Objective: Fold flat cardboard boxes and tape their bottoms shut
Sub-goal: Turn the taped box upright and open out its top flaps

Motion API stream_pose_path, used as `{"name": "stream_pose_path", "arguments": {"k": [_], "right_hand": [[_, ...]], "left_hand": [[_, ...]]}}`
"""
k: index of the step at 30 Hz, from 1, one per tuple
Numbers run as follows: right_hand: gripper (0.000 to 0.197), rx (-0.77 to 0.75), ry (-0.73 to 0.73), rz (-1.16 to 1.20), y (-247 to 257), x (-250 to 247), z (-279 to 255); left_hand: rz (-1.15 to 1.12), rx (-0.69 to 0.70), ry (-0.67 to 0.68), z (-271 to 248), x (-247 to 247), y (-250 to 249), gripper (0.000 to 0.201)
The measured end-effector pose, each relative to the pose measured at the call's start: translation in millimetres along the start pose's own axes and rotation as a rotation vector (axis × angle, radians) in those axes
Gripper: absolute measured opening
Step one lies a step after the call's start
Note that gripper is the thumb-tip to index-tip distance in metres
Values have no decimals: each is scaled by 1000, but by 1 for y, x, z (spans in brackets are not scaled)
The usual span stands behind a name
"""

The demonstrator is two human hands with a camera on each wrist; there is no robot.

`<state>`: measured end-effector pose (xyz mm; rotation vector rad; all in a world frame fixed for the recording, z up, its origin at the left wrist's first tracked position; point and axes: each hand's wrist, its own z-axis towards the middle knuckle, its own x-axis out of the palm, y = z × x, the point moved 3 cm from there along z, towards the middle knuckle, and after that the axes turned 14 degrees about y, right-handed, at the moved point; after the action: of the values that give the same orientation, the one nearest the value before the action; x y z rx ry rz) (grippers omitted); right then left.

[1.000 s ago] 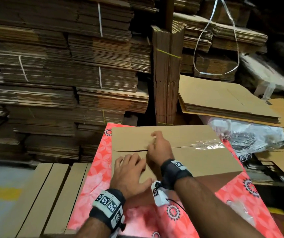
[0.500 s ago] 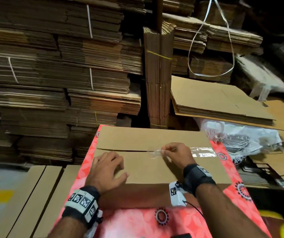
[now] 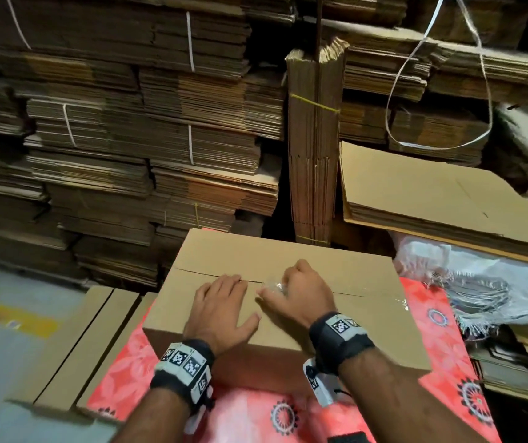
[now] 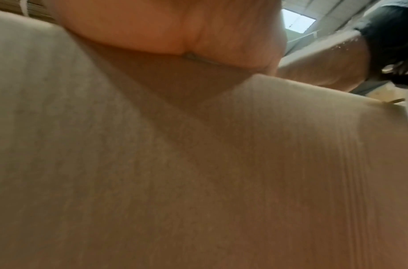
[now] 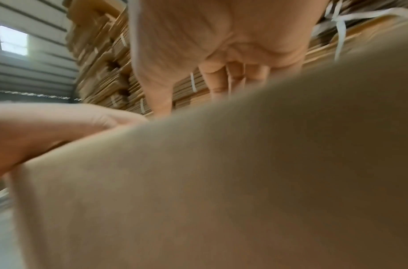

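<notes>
**Both hands on the box seam**

Grip first: our left hand lies flat with straight fingers, pressing the top of the cardboard box just left of the middle, fingertips at the seam between the two flaps. Our right hand sits touching-close to its right, fingers curled, pinching a crumpled bit of clear tape at the seam. A glossy length of that tape runs rightward along the seam toward the box's right edge.

We see the box resting on a tabletop covered in a red patterned cloth, filling the lower centre of the head view. Flat cardboard sheets lie at the lower left, beside the cloth. Behind, the upper half of the frame is walled with strapped bundles of flat cartons; one bundle stands upright at centre, tied with yellow string. A loose stack of flat boxes sits at the right, with crumpled white plastic below it and a white strap loop hanging at the upper right.

From both wrist views we mostly get blurred cardboard close up; the right wrist view shows curled fingers above the box edge.
</notes>
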<state>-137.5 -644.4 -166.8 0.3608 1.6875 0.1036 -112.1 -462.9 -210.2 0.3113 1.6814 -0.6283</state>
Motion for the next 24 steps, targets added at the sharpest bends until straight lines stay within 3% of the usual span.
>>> {"name": "stream_pose_path", "arguments": {"k": [3, 5, 8, 12, 16, 17, 22, 24], "right_hand": [[63, -2, 19, -63, 9, 3, 14], [46, 8, 18, -23, 7, 4, 23], [20, 44, 21, 214, -9, 1, 25], [9, 144, 26, 470, -56, -11, 18], [44, 234, -24, 735, -104, -26, -9], [45, 253, -11, 814, -110, -26, -15], [8, 183, 22, 981, -112, -19, -32], [14, 179, 7, 936, -106, -19, -29]], "left_hand": [[-5, 6, -8, 2, 2, 4, 79], [6, -6, 2, 3, 4, 6, 79], [-2, -17, 5, 6, 0, 10, 82], [-12, 16, 38, 14, -11, 30, 85], [-44, 49, 55, 17, -18, 54, 88], [-42, 55, 56, 19, -19, 58, 88], [-43, 52, 67, 32, -20, 62, 88], [-30, 54, 77, 36, -19, 63, 88]]}}
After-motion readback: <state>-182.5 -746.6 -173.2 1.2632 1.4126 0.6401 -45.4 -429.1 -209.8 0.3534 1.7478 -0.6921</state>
